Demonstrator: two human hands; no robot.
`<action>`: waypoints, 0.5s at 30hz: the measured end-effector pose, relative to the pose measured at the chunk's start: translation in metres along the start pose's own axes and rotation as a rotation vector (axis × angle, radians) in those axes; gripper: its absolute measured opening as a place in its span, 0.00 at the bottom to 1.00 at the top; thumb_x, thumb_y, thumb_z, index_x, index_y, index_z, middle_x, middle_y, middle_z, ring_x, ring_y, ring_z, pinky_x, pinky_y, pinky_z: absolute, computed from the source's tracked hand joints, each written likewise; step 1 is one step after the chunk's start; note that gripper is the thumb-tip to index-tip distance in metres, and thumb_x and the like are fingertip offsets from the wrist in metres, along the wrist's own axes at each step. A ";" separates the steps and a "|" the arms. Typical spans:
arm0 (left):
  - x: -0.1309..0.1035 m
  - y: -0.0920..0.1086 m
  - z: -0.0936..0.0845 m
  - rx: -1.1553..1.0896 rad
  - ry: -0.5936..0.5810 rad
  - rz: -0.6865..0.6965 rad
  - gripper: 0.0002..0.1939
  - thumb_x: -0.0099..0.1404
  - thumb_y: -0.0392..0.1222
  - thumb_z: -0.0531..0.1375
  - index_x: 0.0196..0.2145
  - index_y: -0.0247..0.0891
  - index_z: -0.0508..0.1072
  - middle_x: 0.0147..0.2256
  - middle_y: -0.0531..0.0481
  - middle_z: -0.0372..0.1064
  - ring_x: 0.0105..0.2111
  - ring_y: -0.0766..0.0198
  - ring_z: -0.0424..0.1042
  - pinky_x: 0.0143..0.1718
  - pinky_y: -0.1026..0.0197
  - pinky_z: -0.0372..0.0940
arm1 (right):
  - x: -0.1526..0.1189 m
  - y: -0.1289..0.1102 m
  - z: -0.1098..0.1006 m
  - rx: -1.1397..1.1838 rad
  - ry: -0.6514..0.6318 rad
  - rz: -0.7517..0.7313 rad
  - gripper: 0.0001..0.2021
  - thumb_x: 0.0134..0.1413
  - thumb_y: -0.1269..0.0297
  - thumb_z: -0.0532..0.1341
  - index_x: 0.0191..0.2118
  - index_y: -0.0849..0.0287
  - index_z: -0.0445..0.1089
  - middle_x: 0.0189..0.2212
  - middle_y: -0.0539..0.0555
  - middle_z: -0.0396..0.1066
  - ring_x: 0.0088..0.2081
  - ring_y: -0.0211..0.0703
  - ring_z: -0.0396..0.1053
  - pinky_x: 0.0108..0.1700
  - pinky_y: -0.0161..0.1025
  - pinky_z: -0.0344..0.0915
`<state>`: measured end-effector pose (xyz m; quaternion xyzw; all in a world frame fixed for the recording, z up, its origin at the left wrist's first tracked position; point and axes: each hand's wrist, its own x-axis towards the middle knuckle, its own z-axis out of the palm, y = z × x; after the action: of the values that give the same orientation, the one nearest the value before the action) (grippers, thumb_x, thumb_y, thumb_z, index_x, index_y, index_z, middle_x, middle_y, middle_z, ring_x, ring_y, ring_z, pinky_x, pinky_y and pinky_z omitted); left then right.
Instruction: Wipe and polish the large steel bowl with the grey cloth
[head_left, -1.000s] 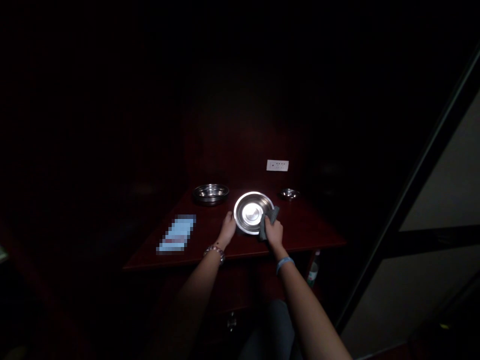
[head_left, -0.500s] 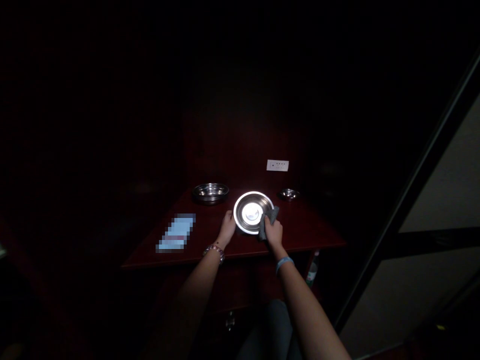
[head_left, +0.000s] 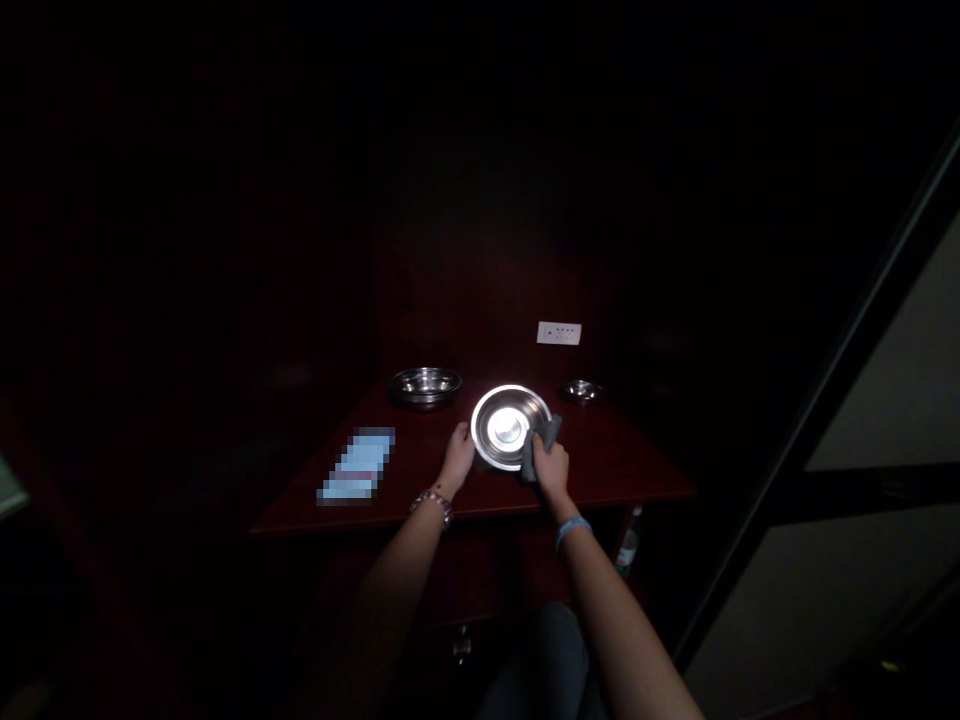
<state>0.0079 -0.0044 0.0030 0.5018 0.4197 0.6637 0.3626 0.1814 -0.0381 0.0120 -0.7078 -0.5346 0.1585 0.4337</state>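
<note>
A shiny steel basin [head_left: 489,402] is held tilted above the dark red desk, its inside turned toward me. My left hand [head_left: 457,455] grips its left rim, with the fingertips hidden behind it. At the lower right rim, my right hand [head_left: 551,465] is closed on a grey cloth [head_left: 530,458] that lies against the basin, thumb on the inner side. A stack of steel basins [head_left: 425,388] stands at the back left of the desk. Toward the back right sits a smaller steel bowl [head_left: 582,391].
The desk [head_left: 420,490] has its front edge close to me. A pixelated light-blue sheet [head_left: 357,466] lies on its left part. A white socket plate [head_left: 559,333] is on the back wall. Below the desk at right stands a bottle [head_left: 628,550]; a drawer knob [head_left: 461,647] shows underneath.
Both hands keep their hold on the basin and cloth. The whole view has shifted slightly, so everything appears a little farther right; the basin and cloth have barely moved against the desk.
</note>
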 end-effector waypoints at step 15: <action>0.005 -0.007 -0.004 0.001 -0.032 0.021 0.12 0.57 0.51 0.62 0.29 0.40 0.70 0.29 0.49 0.72 0.32 0.60 0.69 0.42 0.56 0.65 | 0.003 0.003 0.003 0.002 -0.002 -0.010 0.21 0.69 0.57 0.52 0.44 0.66 0.79 0.42 0.66 0.80 0.46 0.50 0.79 0.43 0.32 0.68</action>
<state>0.0036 0.0017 -0.0024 0.5168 0.4091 0.6591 0.3621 0.1823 -0.0343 0.0084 -0.7045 -0.5384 0.1576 0.4346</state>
